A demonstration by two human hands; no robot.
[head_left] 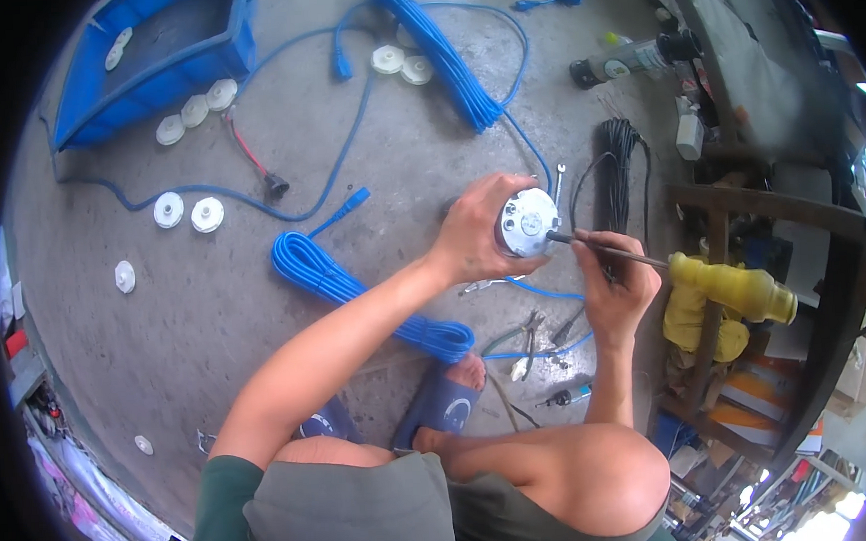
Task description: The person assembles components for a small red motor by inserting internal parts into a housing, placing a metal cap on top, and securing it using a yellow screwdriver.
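Observation:
My left hand (472, 231) is wrapped round a round, silvery metal housing (529, 220), its flat face turned up with small holes near the rim. In my right hand (618, 278), closed fingers grip the metal shaft of a long screwdriver (737, 286) with a bulging yellow handle. Its thicker dark end meets the edge of the housing's face, pointing left. The handle sticks out to the right, free of my fingers. Below the housing, pliers (529, 346) lie on the floor, and a spanner (559, 178) lies just above it.
Coiled blue cables (438, 50) and a nearer blue bundle (320, 267) lie on the concrete floor. Several white round discs (207, 215) are scattered left, near a blue crate (154, 84). A black cable coil (619, 168) and a metal frame (772, 199) stand right.

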